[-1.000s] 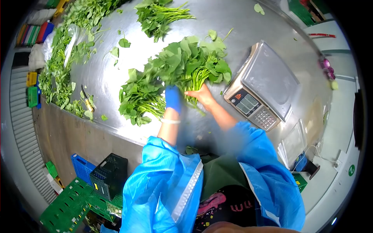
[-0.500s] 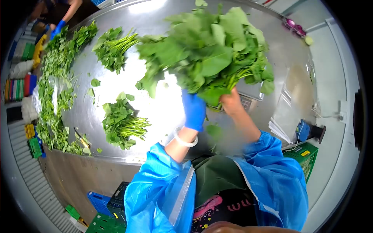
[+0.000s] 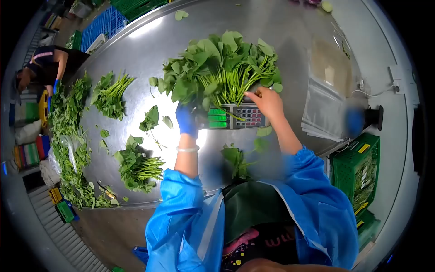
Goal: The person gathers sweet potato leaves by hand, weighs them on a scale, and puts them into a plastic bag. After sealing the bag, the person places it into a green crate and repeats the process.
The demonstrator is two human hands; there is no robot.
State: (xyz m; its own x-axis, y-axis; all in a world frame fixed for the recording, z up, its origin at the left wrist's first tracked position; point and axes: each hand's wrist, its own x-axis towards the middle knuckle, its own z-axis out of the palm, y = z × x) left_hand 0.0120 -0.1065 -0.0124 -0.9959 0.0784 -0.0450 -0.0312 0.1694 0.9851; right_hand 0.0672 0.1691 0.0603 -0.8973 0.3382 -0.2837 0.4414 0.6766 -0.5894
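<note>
A large bunch of leafy greens (image 3: 226, 68) rests on a digital scale (image 3: 249, 117), its green stems pointing toward me. My left hand (image 3: 186, 120), in a blue glove, is at the bunch's lower left edge; leaves and blur hide its fingers. At the right side of the stems, my bare right hand (image 3: 267, 103) has its thumb and fingers closed on the stem ends. The scale's green display and keypad show between my hands. Smaller bunches of greens lie to the left, one nearer (image 3: 138, 165) and one farther (image 3: 113, 93).
A long heap of greens (image 3: 70, 136) covers the steel table's (image 3: 136, 59) left edge, where another person (image 3: 50, 63) bends over. Clear plastic bags (image 3: 324, 106) lie at right. Loose leaves (image 3: 235, 158) sit near my body, and a green crate (image 3: 355, 172) stands at lower right.
The big bunch has come down from the air onto the scale, uncovering its display and keypad. My hands have lowered with it and moved apart, and my view has shifted.
</note>
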